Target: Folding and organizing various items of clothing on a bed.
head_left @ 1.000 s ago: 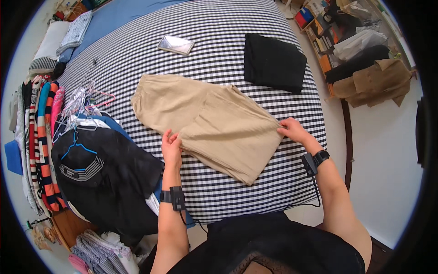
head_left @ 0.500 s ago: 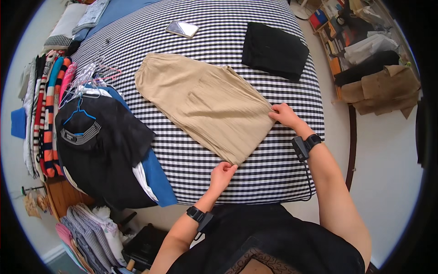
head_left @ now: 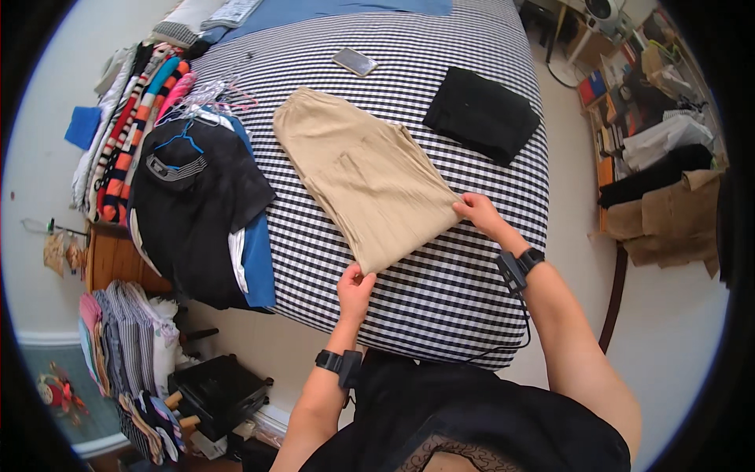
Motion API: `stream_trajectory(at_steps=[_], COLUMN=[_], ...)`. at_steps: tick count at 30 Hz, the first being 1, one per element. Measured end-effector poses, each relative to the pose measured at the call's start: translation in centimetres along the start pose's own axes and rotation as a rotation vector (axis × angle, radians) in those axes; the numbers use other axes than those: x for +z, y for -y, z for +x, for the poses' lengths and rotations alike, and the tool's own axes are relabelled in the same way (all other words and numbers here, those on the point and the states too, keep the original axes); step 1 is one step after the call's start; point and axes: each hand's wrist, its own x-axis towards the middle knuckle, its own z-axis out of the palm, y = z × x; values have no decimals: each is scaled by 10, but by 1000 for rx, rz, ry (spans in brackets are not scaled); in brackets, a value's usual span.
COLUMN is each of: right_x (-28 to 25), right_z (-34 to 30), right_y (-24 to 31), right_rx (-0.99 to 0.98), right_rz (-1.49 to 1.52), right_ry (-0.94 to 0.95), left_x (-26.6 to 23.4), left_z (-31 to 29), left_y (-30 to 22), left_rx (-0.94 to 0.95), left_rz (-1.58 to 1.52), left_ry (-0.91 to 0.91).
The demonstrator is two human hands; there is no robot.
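A pair of beige trousers [head_left: 366,173] lies on a black-and-white checked bed cover [head_left: 448,307], its legs laid together and its elastic waistband at the far left. My left hand [head_left: 355,293] pinches the near left corner of the folded legs. Farther right, my right hand [head_left: 481,214] pinches the other corner of that near edge. Both hands wear black bands with small devices on the wrists. Beyond my right hand sits a folded black garment [head_left: 481,114]. A phone [head_left: 355,61] rests flat past the trousers.
Left on the bed lie a black T-shirt [head_left: 197,212] on a blue hanger [head_left: 179,138] and a heap of pale hangers [head_left: 212,98]. Striped folded textiles [head_left: 130,149] stand behind them. A black suitcase [head_left: 219,393] is on the floor. Shelves [head_left: 605,149] line the right side.
The view has turned, shifting the scene. Both hands still grip the near corners of the trousers, and the trousers look nearly the same.
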Motion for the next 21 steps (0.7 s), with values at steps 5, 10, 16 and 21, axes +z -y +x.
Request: stream_trajectory(at_steps=[5, 10, 16, 21], right_x=[9, 33, 33, 25], right_z=[-79, -167, -212, -206], right_y=[-8, -48, -58, -65], right_rx=[16, 21, 110, 163], right_rz=[36, -21, -143, -178], right_ry=[111, 54, 109, -59], left_x=[-36, -56, -69, -79], left_z=[-54, -121, -156, -150], left_y=[21, 65, 70, 68], left_rx=[366, -55, -486, -626], left_rz=[509, 359, 191, 396], left_ry=[-32, -45, 65, 204])
